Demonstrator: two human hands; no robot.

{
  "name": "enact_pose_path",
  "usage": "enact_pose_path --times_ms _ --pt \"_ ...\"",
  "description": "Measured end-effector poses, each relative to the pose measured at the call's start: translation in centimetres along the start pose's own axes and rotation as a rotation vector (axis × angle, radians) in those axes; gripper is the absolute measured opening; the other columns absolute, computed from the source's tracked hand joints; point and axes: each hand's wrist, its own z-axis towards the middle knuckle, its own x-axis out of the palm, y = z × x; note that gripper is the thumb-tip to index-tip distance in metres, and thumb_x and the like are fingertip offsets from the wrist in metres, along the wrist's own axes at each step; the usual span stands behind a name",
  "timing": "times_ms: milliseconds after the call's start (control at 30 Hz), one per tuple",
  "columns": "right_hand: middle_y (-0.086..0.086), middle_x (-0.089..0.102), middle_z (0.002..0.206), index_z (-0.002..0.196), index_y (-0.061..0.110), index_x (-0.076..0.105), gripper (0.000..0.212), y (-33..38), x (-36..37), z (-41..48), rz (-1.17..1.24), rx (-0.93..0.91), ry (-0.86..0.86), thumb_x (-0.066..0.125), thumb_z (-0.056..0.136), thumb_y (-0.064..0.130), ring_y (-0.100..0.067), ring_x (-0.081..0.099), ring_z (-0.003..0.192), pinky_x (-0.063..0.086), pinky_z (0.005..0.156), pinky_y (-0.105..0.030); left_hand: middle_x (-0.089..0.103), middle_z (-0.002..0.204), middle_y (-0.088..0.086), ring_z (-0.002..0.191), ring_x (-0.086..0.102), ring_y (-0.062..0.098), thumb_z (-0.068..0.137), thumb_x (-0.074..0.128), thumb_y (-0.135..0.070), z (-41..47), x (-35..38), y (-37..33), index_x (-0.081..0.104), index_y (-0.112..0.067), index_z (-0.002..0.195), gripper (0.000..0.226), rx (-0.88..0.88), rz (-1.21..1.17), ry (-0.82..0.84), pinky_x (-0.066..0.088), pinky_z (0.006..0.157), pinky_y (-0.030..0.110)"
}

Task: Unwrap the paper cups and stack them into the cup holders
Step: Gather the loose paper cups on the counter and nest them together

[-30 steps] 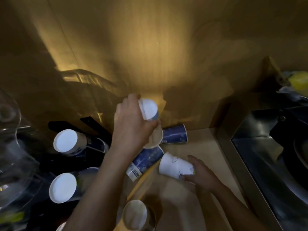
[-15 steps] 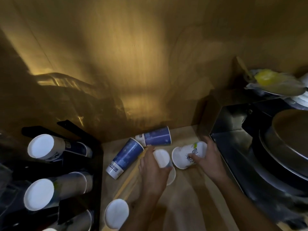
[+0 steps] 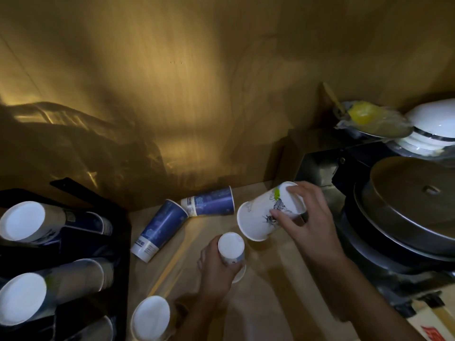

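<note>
I see a dim corner where a tan wooden worktop [image 3: 275, 301] meets a wood-panelled wall [image 3: 172, 82] lit by a warm patch of light. At the far left stands a black cup holder rack [image 3: 120, 242], with upside-down white paper cup stacks [image 3: 23, 221] slotted in, their flat bottoms facing me. Near the bottom edge, just right of the rack, another white cup bottom [image 3: 151, 317] shows. Two dark blue paper cups [image 3: 160, 230] lie on their sides on the worktop by the wall, touching end to end. My left hand [image 3: 216, 269] holds a small upside-down white paper cup [image 3: 231, 247], its fingers wrapped around the cup's side with its rim just above the worktop. To the right, my right hand [image 3: 300, 217] grips a tilted white paper cup with dark and green printed figures [image 3: 266, 215]; its fingers close over the base end, and the open mouth points down and left toward the other cup. The two held cups are near each other but apart. At the far right sit a round metal lid [image 3: 413, 200], stacked white bowls [image 3: 435, 121] and a dish under clear wrap holding something yellow [image 3: 364, 114].
</note>
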Motion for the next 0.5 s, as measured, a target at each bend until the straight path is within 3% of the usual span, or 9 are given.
enact_pose_path --times_ms 100,200,367,500 --pt "-0.002 0.043 0.122 0.114 0.013 0.053 0.050 1.6 0.0 -0.2 -0.046 -0.137 0.074 0.072 0.074 0.036 -0.019 0.046 0.113 0.048 0.091 -0.039 0.049 0.126 -0.004 0.120 0.043 0.019 0.058 0.086 -0.029 -0.1 0.2 0.3 0.044 -0.041 0.120 0.075 0.018 -0.031 -0.002 0.039 0.104 0.043" --pt "0.005 0.040 0.120 0.114 0.012 0.053 0.052 2.5 1.1 -0.4 -0.091 -0.209 0.168 0.069 0.072 0.038 -0.012 0.043 0.111 0.046 0.088 -0.028 0.050 0.126 -0.002 0.120 0.044 0.020 0.057 0.085 -0.028 -0.1 0.3 0.7 0.045 -0.038 0.123 0.078 0.039 -0.051 0.003 0.040 0.103 0.043" --pt "-0.013 0.051 0.121 0.110 0.007 0.057 0.049 1.8 3.7 -0.7 -0.140 -0.231 0.303 0.075 0.071 0.030 -0.031 0.051 0.107 0.045 0.089 -0.040 0.052 0.127 -0.001 0.123 0.045 0.021 0.054 0.086 -0.039 0.0 0.2 0.8 0.045 -0.034 0.128 0.084 0.025 -0.080 -0.004 0.039 0.104 0.041" --pt "-0.012 0.050 0.125 0.115 0.010 0.054 0.052 0.1 5.1 -1.2 -0.154 -0.208 0.363 0.073 0.073 0.033 -0.027 0.048 0.113 0.040 0.093 -0.033 0.043 0.133 -0.003 0.126 0.037 0.023 0.052 0.084 -0.043 0.1 -0.1 1.2 0.032 -0.036 0.133 0.097 -0.021 -0.068 0.017 0.031 0.105 0.039"
